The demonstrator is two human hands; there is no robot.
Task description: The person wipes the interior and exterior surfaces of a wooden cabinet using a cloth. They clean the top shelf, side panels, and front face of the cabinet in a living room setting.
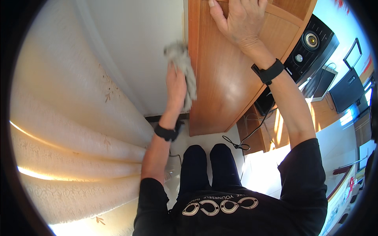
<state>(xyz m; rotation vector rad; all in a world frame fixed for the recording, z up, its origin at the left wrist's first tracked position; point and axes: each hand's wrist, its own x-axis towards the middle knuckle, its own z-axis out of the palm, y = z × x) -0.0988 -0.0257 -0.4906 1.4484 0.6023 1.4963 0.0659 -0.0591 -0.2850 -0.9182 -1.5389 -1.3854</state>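
Observation:
My left hand [176, 84] is closed around a crumpled grey cloth [189, 78], which is a little blurred. The cloth lies along the left edge of a wooden cabinet [224, 85], beside the white wall [138, 50]. At the top of the view my right hand [243, 22] rests with spread fingers on the cabinet's panel; it holds nothing, and some fingertips are cut off by the picture's edge. Each wrist wears a black band.
Patterned curtains [88, 141] hang at the left. Right of the cabinet are a black loudspeaker [310, 44] and a wooden desk [322, 113] with a dark flat device [348, 88]. A black cable [243, 146] with a loop trails near the cabinet's foot.

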